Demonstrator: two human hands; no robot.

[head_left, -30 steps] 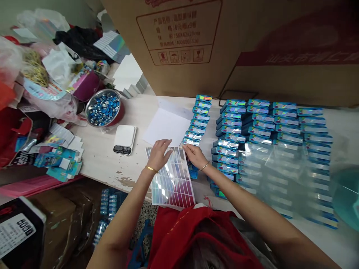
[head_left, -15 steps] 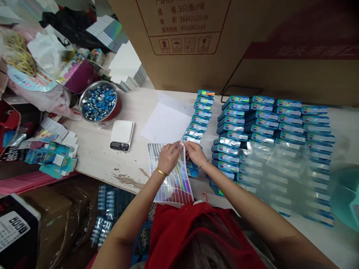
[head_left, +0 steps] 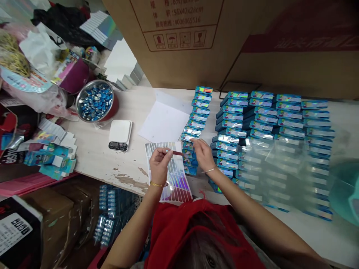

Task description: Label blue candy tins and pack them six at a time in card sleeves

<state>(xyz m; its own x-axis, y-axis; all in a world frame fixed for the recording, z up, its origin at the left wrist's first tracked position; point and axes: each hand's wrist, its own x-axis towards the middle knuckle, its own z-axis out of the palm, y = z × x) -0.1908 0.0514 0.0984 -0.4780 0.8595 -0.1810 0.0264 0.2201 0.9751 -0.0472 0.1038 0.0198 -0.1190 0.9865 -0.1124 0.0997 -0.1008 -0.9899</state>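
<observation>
My left hand (head_left: 159, 164) is closed, its thumb and forefinger pinching one end of a narrow, dark reddish sticker strip (head_left: 178, 153). The strip sticks out to the right, over a sheet of shiny holographic stickers (head_left: 179, 178) lying on the table. My right hand (head_left: 204, 156) is just right of the strip, fingers apart and forefinger reaching to a blue packet with a pale label (head_left: 187, 138). That packet lies in a column of overlapping blue packets (head_left: 201, 111), some with shiny labels. Lower packets (head_left: 190, 162) in the column show dark blue round spots.
Rows of blue packets (head_left: 235, 117) stand to the right, partly under clear plastic (head_left: 280, 168). White paper (head_left: 165, 121), a small scale (head_left: 120, 130) and a metal bowl of blue glossy pieces (head_left: 95, 101) lie leftward. A large carton (head_left: 182, 67) borders the back.
My hands were together at the top of the sticker sheet and have moved apart. The reddish strip now shows in my left hand; my right hand has shifted right to the packets.
</observation>
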